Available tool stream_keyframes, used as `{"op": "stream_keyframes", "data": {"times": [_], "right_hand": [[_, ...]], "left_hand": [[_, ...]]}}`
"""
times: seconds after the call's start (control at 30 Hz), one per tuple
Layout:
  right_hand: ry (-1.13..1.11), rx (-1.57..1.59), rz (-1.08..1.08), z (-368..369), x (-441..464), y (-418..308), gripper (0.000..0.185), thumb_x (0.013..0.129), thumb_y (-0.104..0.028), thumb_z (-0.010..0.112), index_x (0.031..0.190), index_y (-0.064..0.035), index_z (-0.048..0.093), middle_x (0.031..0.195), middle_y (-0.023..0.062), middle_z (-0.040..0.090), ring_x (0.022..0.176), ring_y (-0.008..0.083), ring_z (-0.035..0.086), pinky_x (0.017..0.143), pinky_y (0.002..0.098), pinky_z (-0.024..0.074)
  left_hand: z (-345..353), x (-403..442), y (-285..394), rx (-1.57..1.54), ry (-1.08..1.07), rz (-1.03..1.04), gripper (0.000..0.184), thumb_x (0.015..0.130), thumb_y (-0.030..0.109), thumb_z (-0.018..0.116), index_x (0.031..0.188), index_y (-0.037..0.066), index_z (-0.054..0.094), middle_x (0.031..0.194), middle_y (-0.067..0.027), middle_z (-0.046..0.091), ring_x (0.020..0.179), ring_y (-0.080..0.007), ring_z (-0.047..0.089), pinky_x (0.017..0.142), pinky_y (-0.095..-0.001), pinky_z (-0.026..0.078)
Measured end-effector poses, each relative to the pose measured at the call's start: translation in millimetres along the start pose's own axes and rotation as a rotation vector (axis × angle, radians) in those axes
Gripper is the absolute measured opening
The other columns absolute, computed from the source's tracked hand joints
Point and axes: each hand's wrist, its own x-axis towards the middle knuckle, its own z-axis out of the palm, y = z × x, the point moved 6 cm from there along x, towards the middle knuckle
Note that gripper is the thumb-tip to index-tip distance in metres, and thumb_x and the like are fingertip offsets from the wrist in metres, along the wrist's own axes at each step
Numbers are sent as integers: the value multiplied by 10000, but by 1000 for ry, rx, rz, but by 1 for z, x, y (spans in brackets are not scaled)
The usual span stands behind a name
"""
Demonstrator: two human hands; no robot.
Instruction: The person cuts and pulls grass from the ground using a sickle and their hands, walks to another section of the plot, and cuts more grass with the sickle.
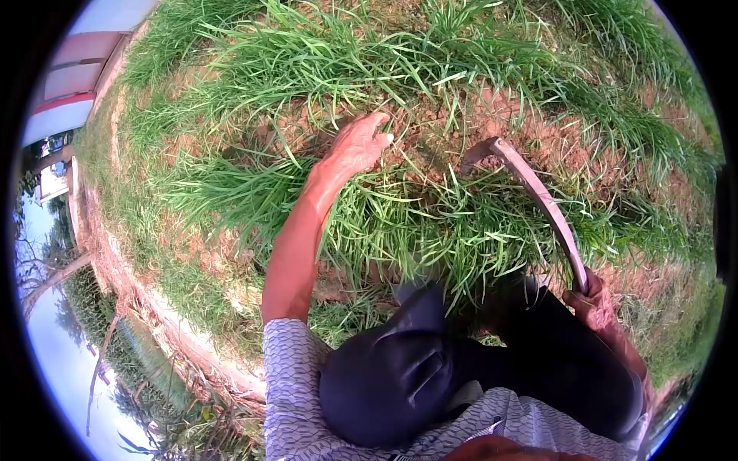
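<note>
My left hand (359,144) reaches out over the reddish soil between two rows of green grass-like plants (307,65). Its thumb and index finger are apart, with nothing visible between them; the other fingers are hard to make out. On the right, my right hand (593,301) is wrapped round the lower end of a long, curved wooden handle. This is a sickle (542,201), and its dark, hooked blade points left, just above the soil. Below my left hand lies a nearer band of long green leaves (430,230).
My bent knees in dark trousers (392,369) are close below the nearer plants. A pale dirt strip (165,323) curves along the left, with a bare branch (58,284), bushes and a building (73,81) beyond it.
</note>
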Motion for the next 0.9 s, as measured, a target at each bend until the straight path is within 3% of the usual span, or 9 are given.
{"op": "stream_keyframes", "data": {"times": [0.2, 0.23, 0.37, 0.43, 0.47, 0.5, 0.63, 0.73, 0.9], "right_hand": [[53, -58, 152, -5, -5, 11, 292, 691, -193, 729, 749, -66, 472, 615, -6, 428, 587, 112, 400, 541, 318, 369], [58, -45, 184, -5, -6, 16, 294, 690, -206, 728, 746, -66, 475, 612, -5, 430, 580, 116, 403, 536, 325, 371], [85, 54, 193, -7, -13, 17, 265, 698, -205, 703, 762, -61, 490, 631, 15, 432, 608, 129, 407, 565, 331, 365], [99, 68, 202, -9, -18, 16, 266, 708, -211, 687, 790, -46, 496, 641, 24, 424, 620, 140, 402, 574, 331, 356], [86, 56, 213, -10, -19, 15, 274, 712, -217, 683, 799, -37, 495, 644, 25, 425, 621, 145, 403, 574, 333, 355], [71, 44, 223, -11, -21, 17, 283, 715, -223, 679, 807, -29, 495, 647, 26, 425, 622, 151, 403, 574, 336, 355], [36, 24, 299, -14, -27, 26, 308, 721, -254, 667, 809, -14, 496, 653, 67, 451, 635, 173, 434, 588, 366, 376], [63, -22, 239, -14, -27, 42, 320, 715, -278, 651, 792, -1, 510, 649, 126, 501, 626, 215, 492, 598, 387, 406], [69, 4, 207, -14, -33, 39, 332, 707, -290, 650, 830, -1, 543, 696, 191, 575, 662, 301, 573, 642, 417, 448]], "left_hand": [[35, 6, 11, 355, -71, -92, 725, 776, 374, 693, 1392, 131, 399, 1532, -176, 128, 1389, -402, 167, 1131, -479, 183], [48, 4, 17, 397, -75, -21, 747, 737, 333, 747, 1380, 156, 410, 1522, -194, 123, 1374, -408, 192, 1085, -559, 230], [94, -12, 31, 331, -138, 239, 666, 712, 210, 742, 1294, 64, 455, 1501, -176, 186, 1332, -406, 280, 1038, -479, 340], [104, -8, 35, 489, -186, 204, 480, 717, 87, 659, 1163, 13, 498, 1406, -203, 325, 1211, -410, 421, 926, -467, 438], [105, -8, 33, 434, -83, 342, 338, 706, 17, 580, 1039, 7, 525, 1151, -218, 507, 1042, -390, 512, 841, -497, 467], [117, -6, 13, 438, -88, 355, 338, 706, 17, 580, 1039, 7, 525, 1151, -218, 507, 1042, -390, 512, 841, -497, 467], [129, -19, -11, -974, -235, -590, 136, 849, 248, 628, 861, 124, 573, 670, 51, 509, 409, -35, 353, 352, -195, 230], [140, -2, -23, -932, -171, -170, 102, 900, 179, 557, 875, 81, 566, 647, 38, 473, 426, -51, 344, 370, -197, 251], [92, -34, 77, -854, -313, -244, 258, 968, 305, 498, 928, 58, 561, 610, 36, 428, 450, -28, 329, 371, -178, 224]]}}
